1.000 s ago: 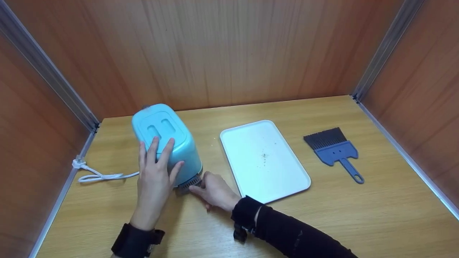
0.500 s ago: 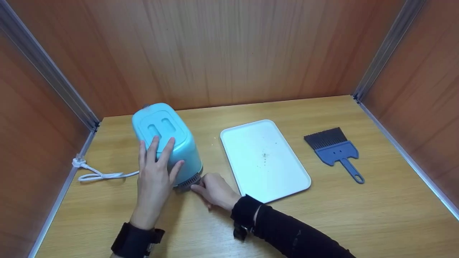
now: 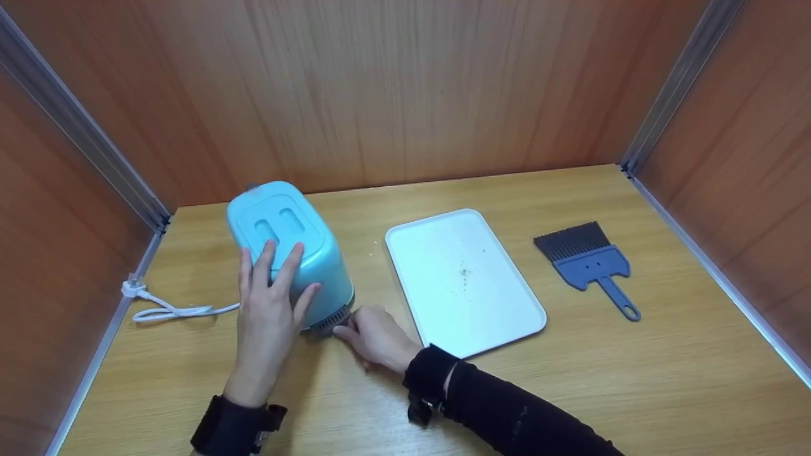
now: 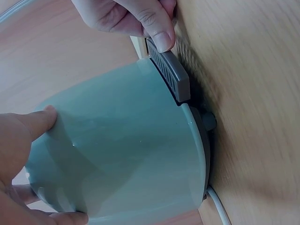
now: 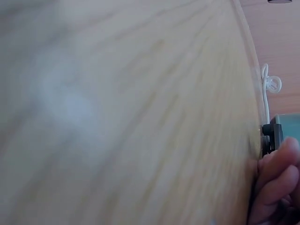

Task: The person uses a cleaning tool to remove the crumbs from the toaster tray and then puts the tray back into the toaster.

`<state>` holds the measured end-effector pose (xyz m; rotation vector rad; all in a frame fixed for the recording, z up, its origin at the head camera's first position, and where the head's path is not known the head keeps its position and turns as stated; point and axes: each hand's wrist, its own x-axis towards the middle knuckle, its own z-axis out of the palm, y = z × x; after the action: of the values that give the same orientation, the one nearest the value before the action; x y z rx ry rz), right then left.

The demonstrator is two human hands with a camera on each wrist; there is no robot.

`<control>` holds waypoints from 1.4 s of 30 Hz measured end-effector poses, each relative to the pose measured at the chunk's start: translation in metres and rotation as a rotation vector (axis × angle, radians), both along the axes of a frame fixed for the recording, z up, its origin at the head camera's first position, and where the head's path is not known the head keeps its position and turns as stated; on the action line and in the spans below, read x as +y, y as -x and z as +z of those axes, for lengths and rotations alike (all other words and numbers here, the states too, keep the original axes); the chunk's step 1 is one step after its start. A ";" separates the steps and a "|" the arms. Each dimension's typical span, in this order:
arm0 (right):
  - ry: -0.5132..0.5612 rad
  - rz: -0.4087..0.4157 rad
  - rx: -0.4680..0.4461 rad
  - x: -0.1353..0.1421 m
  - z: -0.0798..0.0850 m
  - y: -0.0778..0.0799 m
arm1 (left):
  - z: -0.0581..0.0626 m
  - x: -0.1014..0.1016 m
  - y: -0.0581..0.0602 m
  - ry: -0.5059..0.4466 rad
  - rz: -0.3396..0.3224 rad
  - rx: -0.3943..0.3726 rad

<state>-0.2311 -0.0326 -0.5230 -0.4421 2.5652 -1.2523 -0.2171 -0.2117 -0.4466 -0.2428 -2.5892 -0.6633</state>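
Note:
A light blue toaster [image 3: 329, 275] stands on the wooden table at the left, with two long recesses in its top. My left hand [image 3: 263, 323] rests on its top and near side, fingers straight and spread. At the toaster's base, a dark grey slotted crumb tray [image 3: 332, 320] juts slightly from the near end. My right hand [image 3: 380, 339] pinches its right part; in the left wrist view the thumb lies on the outer face of the tray [image 4: 180, 84]. The right wrist view shows mostly table, with curled fingers [image 5: 276, 187] at its right edge.
A white tray [image 3: 437, 297] with dark crumbs lies right of the toaster. Farther right is a blue brush [image 3: 592, 263] with dark bristles. The white cord [image 3: 171, 310] and its plug lie at the left edge. Wooden walls stand behind and at both sides.
The crumb tray has shifted slightly inward, toward the toaster, with my right hand still pinching it. My left hand has kept its place on the toaster.

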 end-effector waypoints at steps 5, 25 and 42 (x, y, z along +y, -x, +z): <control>0.005 -0.006 -0.004 -0.001 -0.001 0.000 | 0.001 0.001 0.000 0.006 0.002 -0.011; 0.052 -0.066 -0.036 -0.008 -0.005 0.005 | 0.003 0.001 0.000 0.027 -0.009 0.001; 0.036 -0.036 -0.008 -0.014 -0.004 0.012 | 0.004 0.000 -0.001 0.028 -0.022 0.035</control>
<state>-0.2435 -0.0462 -0.5270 -0.3993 2.5590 -1.3115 -0.2160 -0.2121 -0.4430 -0.2903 -2.5670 -0.6250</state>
